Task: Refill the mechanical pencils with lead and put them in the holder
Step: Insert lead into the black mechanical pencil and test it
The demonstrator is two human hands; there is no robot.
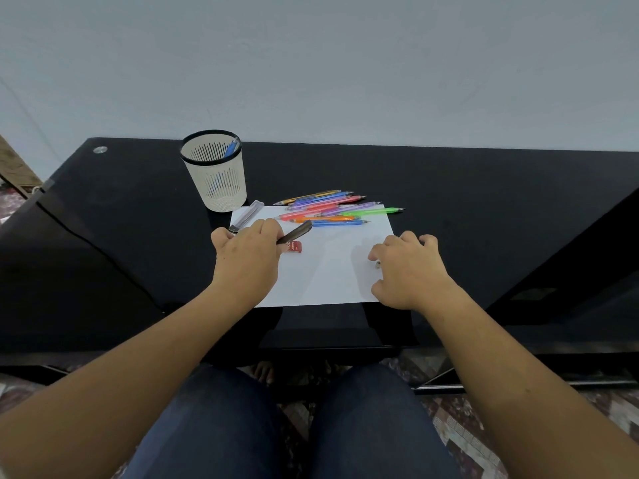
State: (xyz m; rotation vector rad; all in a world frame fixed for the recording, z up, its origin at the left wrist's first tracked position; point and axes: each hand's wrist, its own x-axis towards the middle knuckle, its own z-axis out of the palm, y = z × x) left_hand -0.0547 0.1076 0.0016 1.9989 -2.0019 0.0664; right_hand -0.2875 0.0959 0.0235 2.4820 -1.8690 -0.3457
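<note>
A: Pencils (325, 218) — how many, where?
B: Big to small on my feed: 1 black table (484, 202), 1 white sheet (328, 274), 1 holder (221, 191) far-left w/ 1 blue pencil (231, 148) inside. Approx 8 loose across sheet's far edge; they overlap, can't swear.
A: Hands?
B: L hand (245, 250) grips 1 dark pencil (295, 232), nr 1 clear case (247, 213), 1 red pack (294, 247). R hand (411, 271) curled on sheet; 1 silvery bit (377, 264) at thumb, pinched or not, can't tell.

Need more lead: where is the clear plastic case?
Head view, left of centre: the clear plastic case lies across the far-left corner of the paper, between the holder and the left hand.
</note>
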